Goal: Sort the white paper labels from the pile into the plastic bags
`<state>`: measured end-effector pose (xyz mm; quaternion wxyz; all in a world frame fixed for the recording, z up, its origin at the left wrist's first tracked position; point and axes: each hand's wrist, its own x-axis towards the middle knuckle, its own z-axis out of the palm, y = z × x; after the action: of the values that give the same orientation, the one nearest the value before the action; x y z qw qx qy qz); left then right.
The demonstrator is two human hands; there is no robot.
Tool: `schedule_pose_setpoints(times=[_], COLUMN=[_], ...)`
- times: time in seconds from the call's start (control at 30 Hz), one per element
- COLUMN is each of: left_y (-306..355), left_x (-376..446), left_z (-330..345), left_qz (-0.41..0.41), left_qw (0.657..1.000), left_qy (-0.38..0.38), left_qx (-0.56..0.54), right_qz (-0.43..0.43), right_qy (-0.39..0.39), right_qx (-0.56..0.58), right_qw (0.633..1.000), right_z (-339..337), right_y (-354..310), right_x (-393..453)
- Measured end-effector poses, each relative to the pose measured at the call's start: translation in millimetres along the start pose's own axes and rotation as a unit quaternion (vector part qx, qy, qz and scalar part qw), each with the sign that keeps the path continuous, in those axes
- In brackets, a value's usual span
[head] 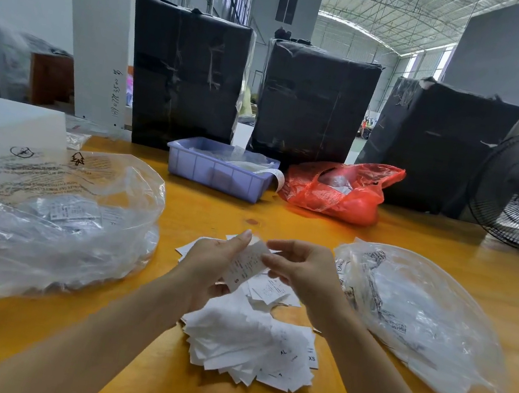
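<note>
1. A white label marked "S" was held at centre frame, gripped by the left hand and pinched at its right edge by the right hand.
2. The pile of labels was spread on the yellow worktop just below the hands.
3. A clear plastic bag holding labels was seen at the left; another clear bag lay at the right.
4. A purple bin and a red bag were placed behind, before black-wrapped parcels.
</note>
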<state>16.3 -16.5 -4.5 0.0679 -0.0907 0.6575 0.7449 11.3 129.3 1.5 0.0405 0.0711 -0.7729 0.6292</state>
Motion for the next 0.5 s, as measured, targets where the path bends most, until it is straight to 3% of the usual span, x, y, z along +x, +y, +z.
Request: schedule_pose_setpoints(times=[0.2,0.4,0.5], left_y=[5.4,17.1,30.5], left_x=[4.0,3.1,1.7], left_z=[-14.5,-24.0,-35.1], left_qz=[0.015,0.041,0.088], left_qw=[0.998,0.988,0.975], left_qy=[-0.035,-0.076,-0.034], left_qx=[0.053,0.129,0.200], right_qz=[0.048,-0.025,-0.097], right_qy=[0.045,0.064,0.102], right_qx=[0.063,0.016,-0.065], right_qw=[0.996,0.998,0.988], right_z=[-9.8,-14.1,-32.1], right_y=[-0.4,-10.5,-21.3], right_x=[4.8,2.1,2.3])
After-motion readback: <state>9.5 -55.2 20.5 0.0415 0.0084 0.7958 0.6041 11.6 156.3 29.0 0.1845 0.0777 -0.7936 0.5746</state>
